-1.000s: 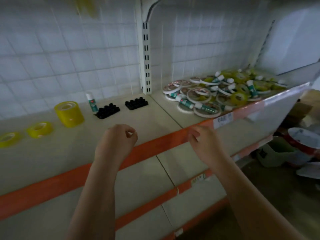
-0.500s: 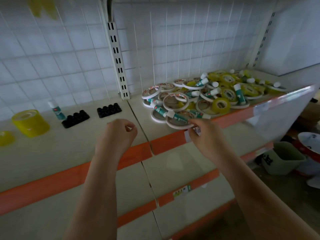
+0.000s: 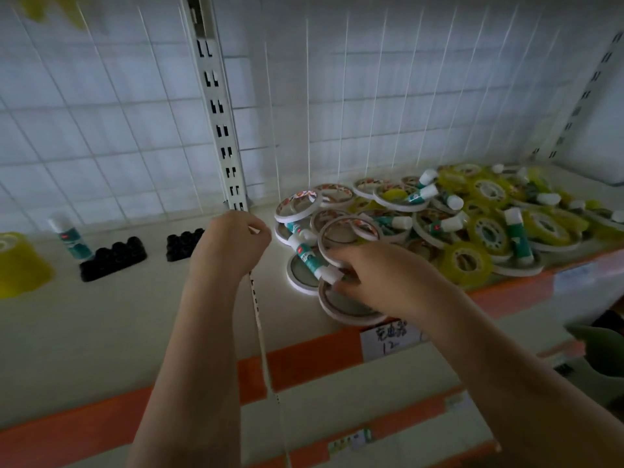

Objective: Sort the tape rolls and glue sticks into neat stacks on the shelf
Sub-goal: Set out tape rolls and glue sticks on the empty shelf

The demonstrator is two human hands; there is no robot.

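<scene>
A jumbled pile of white double-sided tape rolls, yellow tape rolls and green-and-white glue sticks covers the right part of the shelf. My right hand reaches into the pile's near edge, its fingers curled round the white cap end of a glue stick lying across white rolls. My left hand hovers left of the pile with curled fingers and holds nothing. On the left, one glue stick stands upright beside a stack of yellow tape.
Two black moulded holders lie on the shelf's left half. A slotted white upright and a wire grid back the shelf. An orange front strip carries a handwritten price label. Lower shelves sit below.
The view has swung right and closer to the pile. My right hand moved from the shelf's front edge into the pile and took hold of a glue stick. My left hand stayed curled.
</scene>
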